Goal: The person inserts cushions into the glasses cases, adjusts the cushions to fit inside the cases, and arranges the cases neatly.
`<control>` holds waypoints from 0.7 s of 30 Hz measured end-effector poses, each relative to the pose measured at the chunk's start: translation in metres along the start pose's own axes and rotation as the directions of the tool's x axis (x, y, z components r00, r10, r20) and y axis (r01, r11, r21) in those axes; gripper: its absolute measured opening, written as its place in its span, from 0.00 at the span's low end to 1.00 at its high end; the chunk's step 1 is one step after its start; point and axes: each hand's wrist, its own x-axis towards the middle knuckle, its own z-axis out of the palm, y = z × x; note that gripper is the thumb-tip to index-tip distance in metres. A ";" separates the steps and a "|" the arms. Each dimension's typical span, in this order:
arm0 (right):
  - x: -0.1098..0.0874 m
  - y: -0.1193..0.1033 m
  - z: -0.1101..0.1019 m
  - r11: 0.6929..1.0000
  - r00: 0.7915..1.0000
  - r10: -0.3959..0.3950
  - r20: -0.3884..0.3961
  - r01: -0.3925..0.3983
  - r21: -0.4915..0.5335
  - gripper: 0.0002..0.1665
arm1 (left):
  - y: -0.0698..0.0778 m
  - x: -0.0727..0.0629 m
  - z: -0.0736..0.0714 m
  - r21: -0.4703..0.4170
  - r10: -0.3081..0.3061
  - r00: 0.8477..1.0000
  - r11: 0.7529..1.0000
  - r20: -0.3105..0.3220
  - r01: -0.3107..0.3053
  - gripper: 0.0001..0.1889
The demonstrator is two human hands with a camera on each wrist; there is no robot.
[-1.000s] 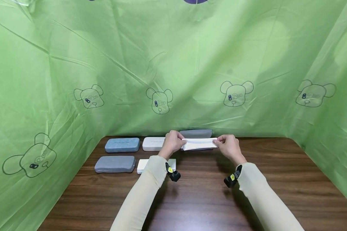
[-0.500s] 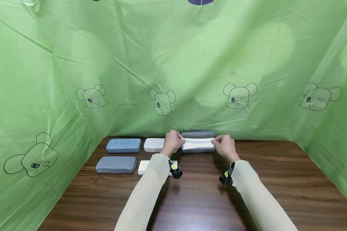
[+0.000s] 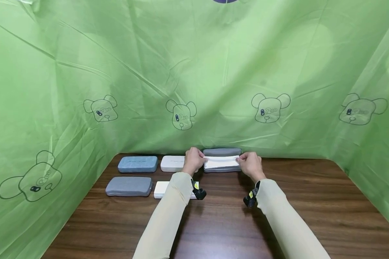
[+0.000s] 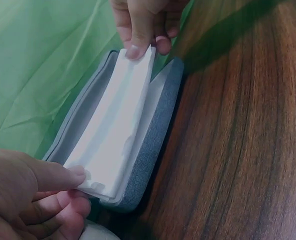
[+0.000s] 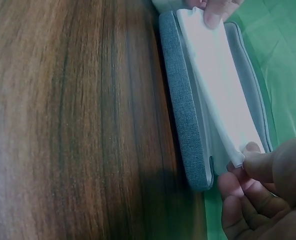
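A folded white cloth [image 3: 221,162] is stretched lengthwise between both hands, over an open grey glasses case [image 3: 222,169] at the back of the table. My left hand [image 3: 193,160] pinches its left end between thumb and fingers. At the other end, my right hand [image 3: 251,166] pinches a corner, thumb on top, as the right wrist view shows. The case's hinged lid [image 3: 222,151] stands raised behind the cloth. In the left wrist view the cloth [image 4: 115,117] covers much of the pale lining, and the front wall [image 4: 155,142] of the case shows beside it.
Left of the hands lie a blue glasses case [image 3: 137,164], a white case [image 3: 171,163] and a closed grey case [image 3: 129,186]. A white flat box [image 3: 161,187] is partly hidden by the left forearm. Green printed fabric [image 3: 227,108] hangs behind the table [image 3: 220,226].
The cloth has come down lower over the open case, both hands still pinching its ends. The right hand has shifted slightly left. More of the case's front now shows below the cloth.
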 end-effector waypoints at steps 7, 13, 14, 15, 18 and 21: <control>0.003 0.001 0.003 1.000 1.000 0.002 0.018 -0.002 -0.020 0.10 | 0.003 0.002 0.006 0.011 -0.075 0.997 0.997 -0.012 0.075 0.10; 0.004 0.000 0.006 0.999 0.999 -0.011 0.038 0.013 -0.047 0.10 | 0.003 0.005 0.011 0.068 -0.115 0.993 0.991 -0.017 0.116 0.11; 0.004 0.000 0.006 0.999 0.999 -0.013 0.041 0.015 -0.052 0.10 | 0.003 0.005 0.011 0.072 -0.120 0.993 0.990 -0.018 0.121 0.12; 0.004 0.000 0.006 0.998 0.999 -0.016 0.040 0.018 -0.061 0.10 | 0.003 0.006 0.012 0.079 -0.120 0.993 0.989 -0.021 0.121 0.12; 0.006 -0.001 0.007 0.997 0.999 -0.016 0.044 0.019 -0.079 0.10 | 0.003 0.006 0.014 0.104 -0.110 0.993 0.988 -0.034 0.113 0.12; 0.008 -0.002 0.007 0.993 0.998 -0.018 0.055 0.024 -0.112 0.12 | 0.003 0.006 0.017 0.119 -0.091 0.995 0.988 -0.047 0.096 0.13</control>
